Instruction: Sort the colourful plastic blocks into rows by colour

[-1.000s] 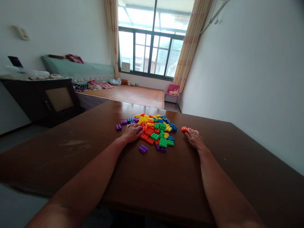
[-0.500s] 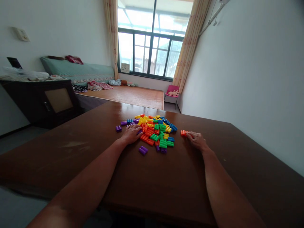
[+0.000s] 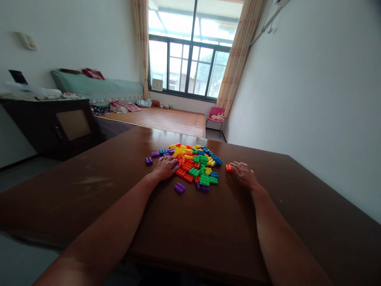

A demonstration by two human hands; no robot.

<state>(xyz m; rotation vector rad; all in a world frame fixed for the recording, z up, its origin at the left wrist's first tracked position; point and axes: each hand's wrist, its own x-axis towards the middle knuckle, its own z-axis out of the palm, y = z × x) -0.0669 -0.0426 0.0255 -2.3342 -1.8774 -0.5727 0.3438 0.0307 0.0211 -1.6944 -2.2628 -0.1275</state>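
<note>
Left hand (image 3: 164, 167) is resting, half-spread, at the left edge of the block pile (image 3: 188, 163); grip unclear. Right of the pile, right hand (image 3: 243, 174) is partly covering orange blocks (image 3: 229, 168), loosely curved, hold unclear. Apparently early: most blocks are lying colour-mixed.

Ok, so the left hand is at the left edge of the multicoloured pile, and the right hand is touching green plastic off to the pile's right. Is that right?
Not quite: the plastic at the right hand is orange, not green, as the head view shows. The left hand is at the left edge of the multicoloured pile, as you said.
</note>
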